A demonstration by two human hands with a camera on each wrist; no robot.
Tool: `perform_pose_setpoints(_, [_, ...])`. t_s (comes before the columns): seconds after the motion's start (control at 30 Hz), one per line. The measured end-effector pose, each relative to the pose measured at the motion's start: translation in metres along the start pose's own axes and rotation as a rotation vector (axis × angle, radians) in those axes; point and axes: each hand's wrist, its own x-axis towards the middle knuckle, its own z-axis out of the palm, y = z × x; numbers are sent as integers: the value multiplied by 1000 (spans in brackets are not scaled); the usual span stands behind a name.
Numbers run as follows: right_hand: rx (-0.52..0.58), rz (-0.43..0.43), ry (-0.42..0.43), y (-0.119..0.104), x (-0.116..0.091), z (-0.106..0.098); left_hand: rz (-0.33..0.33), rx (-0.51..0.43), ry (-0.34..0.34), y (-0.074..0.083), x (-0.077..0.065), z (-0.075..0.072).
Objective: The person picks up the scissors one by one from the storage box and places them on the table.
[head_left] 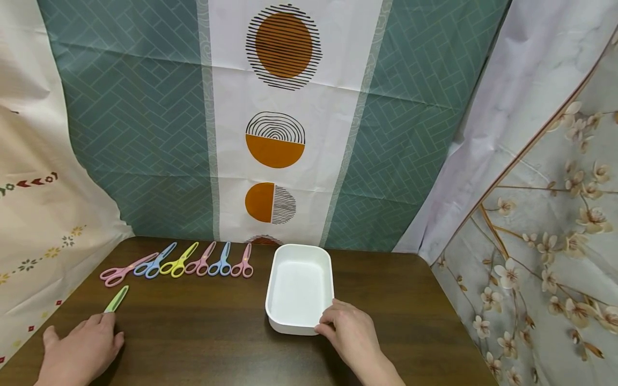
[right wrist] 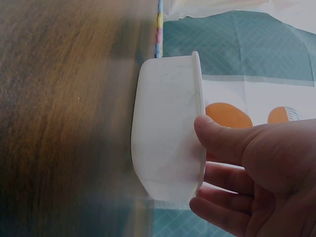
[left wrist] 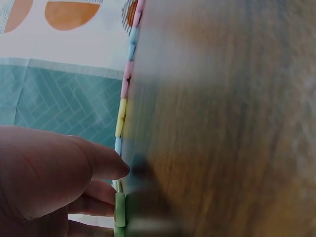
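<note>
Toward the table's left front, my left hand [head_left: 82, 347] reaches over a pair of green scissors [head_left: 117, 300], hiding their handles. In the left wrist view its fingers [left wrist: 94, 205] lie against the green handle, while the thumb stands apart. Farther back lie several more scissors in a row: pink [head_left: 116, 275], blue [head_left: 153, 262] and yellow [head_left: 178, 264] among them. A white rectangular container [head_left: 300, 284] stands upright at mid-table, with nothing in it. At its near right corner my right hand [head_left: 352, 332] holds the rim, thumb on the near side and fingers on the right side.
The brown wooden table [head_left: 207, 332] backs onto a green and white patterned cloth [head_left: 285, 107]. A cream cloth [head_left: 48, 214] hangs along the left edge, and a floral cloth [head_left: 545, 268] along the right.
</note>
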Motion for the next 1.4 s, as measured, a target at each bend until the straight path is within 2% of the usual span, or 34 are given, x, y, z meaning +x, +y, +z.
perform_pose_setpoints(0.33, [1, -7, 16, -1, 2, 1, -43, -9, -51, -8, 4, -1])
perform_pose_setpoints(0.57, [0, -9, 13, 0, 2, 2, -42, -20, -26, -13, 2, 0])
perform_pose_setpoints(0.7, [4, -10, 14, 0, 3, 1, -44, -12, -26, -11, 2, -2])
perform_pose_setpoints(0.9, [9, -17, 25, 1, 4, 1, -39, -2, 14, -10, 3, -3])
perform_pose_setpoints(1.07, [12, -29, 25, 3, 2, 1, -38, -9, 8, -7, 3, -2])
perform_pose_setpoints(1.23, [-13, -39, 12, 4, 0, -1, 19, 8, 107, 4, -1, -8])
perform_pose_setpoints(1.4, [-24, -19, -14, 3, -3, -3, 109, 37, 209, 26, -1, -18])
